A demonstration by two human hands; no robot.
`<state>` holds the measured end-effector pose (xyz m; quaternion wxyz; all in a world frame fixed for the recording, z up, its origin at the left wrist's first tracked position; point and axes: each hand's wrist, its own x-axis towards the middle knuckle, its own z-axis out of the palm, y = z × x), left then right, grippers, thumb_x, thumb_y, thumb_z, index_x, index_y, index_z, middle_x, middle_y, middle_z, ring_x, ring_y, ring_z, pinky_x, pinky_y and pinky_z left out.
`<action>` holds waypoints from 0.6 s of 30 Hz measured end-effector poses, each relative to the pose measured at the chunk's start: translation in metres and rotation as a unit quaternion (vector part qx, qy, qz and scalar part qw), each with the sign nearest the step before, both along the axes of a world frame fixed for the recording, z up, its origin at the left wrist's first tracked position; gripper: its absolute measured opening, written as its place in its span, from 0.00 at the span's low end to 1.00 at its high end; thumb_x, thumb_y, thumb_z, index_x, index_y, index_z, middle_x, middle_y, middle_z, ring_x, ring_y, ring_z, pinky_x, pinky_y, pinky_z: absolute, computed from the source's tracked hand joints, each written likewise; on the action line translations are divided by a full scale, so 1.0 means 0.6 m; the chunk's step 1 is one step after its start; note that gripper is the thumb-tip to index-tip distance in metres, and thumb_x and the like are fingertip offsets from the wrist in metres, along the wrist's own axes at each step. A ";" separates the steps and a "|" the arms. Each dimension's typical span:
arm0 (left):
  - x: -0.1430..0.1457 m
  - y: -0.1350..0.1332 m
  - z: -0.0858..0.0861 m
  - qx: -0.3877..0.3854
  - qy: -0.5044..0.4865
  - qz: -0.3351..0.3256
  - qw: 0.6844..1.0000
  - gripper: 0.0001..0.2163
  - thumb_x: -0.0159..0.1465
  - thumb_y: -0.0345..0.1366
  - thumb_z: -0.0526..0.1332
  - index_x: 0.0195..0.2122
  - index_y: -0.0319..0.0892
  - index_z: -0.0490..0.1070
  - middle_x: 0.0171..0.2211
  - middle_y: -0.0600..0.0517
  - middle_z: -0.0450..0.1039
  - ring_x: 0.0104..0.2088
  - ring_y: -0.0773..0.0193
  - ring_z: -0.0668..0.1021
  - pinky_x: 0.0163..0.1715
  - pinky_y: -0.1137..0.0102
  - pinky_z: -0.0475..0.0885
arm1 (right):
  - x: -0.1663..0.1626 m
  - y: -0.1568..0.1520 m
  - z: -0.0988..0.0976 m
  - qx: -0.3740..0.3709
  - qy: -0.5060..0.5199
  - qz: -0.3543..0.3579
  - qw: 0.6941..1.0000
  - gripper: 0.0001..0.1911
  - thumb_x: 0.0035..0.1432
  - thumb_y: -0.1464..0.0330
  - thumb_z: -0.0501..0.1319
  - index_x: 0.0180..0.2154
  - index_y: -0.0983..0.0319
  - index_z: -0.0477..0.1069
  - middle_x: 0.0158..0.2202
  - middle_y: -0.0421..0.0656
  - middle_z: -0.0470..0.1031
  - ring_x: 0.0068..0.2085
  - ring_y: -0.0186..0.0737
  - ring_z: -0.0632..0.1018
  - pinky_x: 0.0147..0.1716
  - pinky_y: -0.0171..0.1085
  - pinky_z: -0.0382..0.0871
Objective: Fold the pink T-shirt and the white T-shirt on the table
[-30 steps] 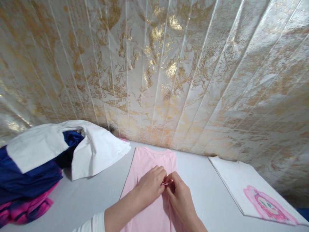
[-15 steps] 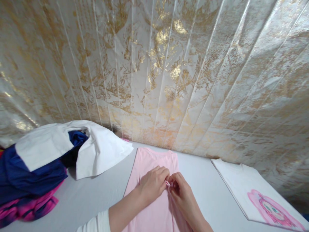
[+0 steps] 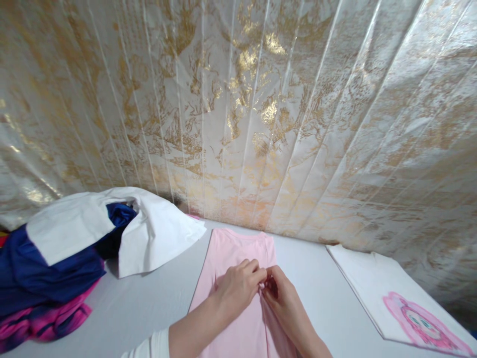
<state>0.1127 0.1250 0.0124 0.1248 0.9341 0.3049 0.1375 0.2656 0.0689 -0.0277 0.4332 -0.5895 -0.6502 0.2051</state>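
Left hand: the left hand (image 3: 238, 287) lies knuckles up on the pink shirt (image 3: 233, 248). Its fingers are curled in, and thumb and fingertips are pinched on a small fold of the cloth.
Right hand: the right hand (image 3: 283, 298) meets the left at the fingertips. Its fingers are also closed on that same small fold, so the two hands touch over the middle of the shirt.
Pink shirt: it lies flat on the table (image 3: 156, 308) directly under both hands. Its far edge is beyond the fingertips, close to the wall (image 3: 261, 124), and its near part runs back between the forearms. What exactly sits inside the pinch is too small to tell.
Sleeve: a white sleeve (image 3: 152, 345) covers the left forearm near the bottom edge.
Left of the left hand: a loose heap of clothes lies well apart from the hands. A white garment (image 3: 156, 233) is draped on top, with a dark blue garment (image 3: 40, 273) under it and a bright pink one (image 3: 48, 318) lowest and nearest.
Right of the right hand: a folded white shirt (image 3: 365, 278) with a pink printed picture (image 3: 425, 325) lies flat on the table, well apart from the hand.
Beyond the hands: the wall is covered in a shiny white and gold sheet with long creases.
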 end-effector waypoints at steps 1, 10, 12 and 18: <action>0.001 -0.001 0.000 -0.002 0.002 0.003 1.000 0.04 0.67 0.28 0.58 0.39 0.45 0.68 0.40 0.54 0.69 0.44 0.61 0.73 0.38 0.69 0.70 | 0.001 0.001 0.000 0.005 -0.009 0.003 1.000 0.08 0.50 0.77 0.52 0.30 0.59 0.62 0.27 0.35 0.63 0.28 0.35 0.66 0.28 0.32 0.60; -0.012 -0.028 -0.003 -0.020 -0.029 0.004 0.999 0.02 0.65 0.28 0.60 0.36 0.42 0.70 0.41 0.51 0.69 0.45 0.59 0.72 0.46 0.66 0.70 | 0.003 0.001 0.015 -0.019 -0.015 0.035 0.999 0.09 0.55 0.75 0.50 0.26 0.60 0.65 0.30 0.40 0.65 0.32 0.38 0.71 0.33 0.35 0.63; -0.019 -0.039 -0.003 -0.024 -0.040 0.016 0.999 0.02 0.63 0.30 0.62 0.37 0.43 0.70 0.42 0.51 0.70 0.45 0.58 0.73 0.48 0.64 0.70 | 0.002 0.000 0.016 -0.021 -0.008 0.025 0.999 0.09 0.54 0.76 0.50 0.27 0.60 0.66 0.31 0.41 0.66 0.33 0.38 0.71 0.34 0.35 0.63; -0.034 -0.073 -0.009 -0.024 -0.021 0.014 0.999 0.23 0.64 0.44 0.62 0.58 0.39 0.65 0.62 0.42 0.62 0.61 0.50 0.64 0.61 0.56 0.58 | -0.002 0.000 0.022 -0.035 -0.016 -0.005 0.999 0.07 0.54 0.74 0.53 0.26 0.60 0.65 0.29 0.39 0.65 0.29 0.37 0.70 0.31 0.35 0.63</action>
